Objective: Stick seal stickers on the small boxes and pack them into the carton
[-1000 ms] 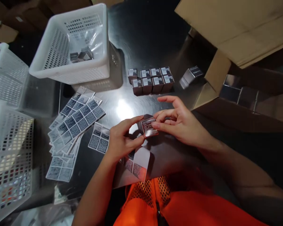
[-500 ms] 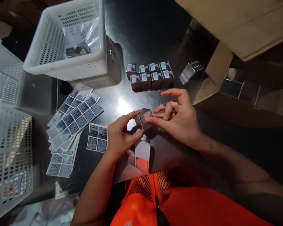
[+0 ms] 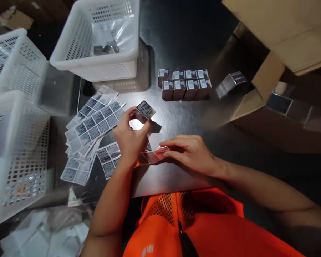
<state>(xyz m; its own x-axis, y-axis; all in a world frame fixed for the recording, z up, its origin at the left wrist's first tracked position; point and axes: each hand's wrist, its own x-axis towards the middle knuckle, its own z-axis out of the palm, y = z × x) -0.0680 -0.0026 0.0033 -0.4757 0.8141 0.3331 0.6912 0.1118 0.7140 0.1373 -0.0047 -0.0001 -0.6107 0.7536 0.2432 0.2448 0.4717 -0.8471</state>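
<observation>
Vest: our orange mesh vest (image 3: 176,221) sat nearest, at the bottom edge.
Right hand: our right hand (image 3: 189,153) lay palm down, fingers loosely together, its tips resting on a small label sheet (image 3: 149,157) at the near table edge.
Left hand: our left hand (image 3: 130,137) was pinched on a small silver box (image 3: 144,111), held up just left of centre, its labelled face tilted upward.
Label sheets: a fanned pile of label sheets (image 3: 93,125) lay just left of that hand.
Table: the dark steel table (image 3: 182,117) carried everything.
Boxes: a block of labelled boxes (image 3: 186,84) stood farther off.
Basket: a white basket (image 3: 96,64) was far left.
Carton: an open cardboard carton (image 3: 259,92) was far right.
</observation>
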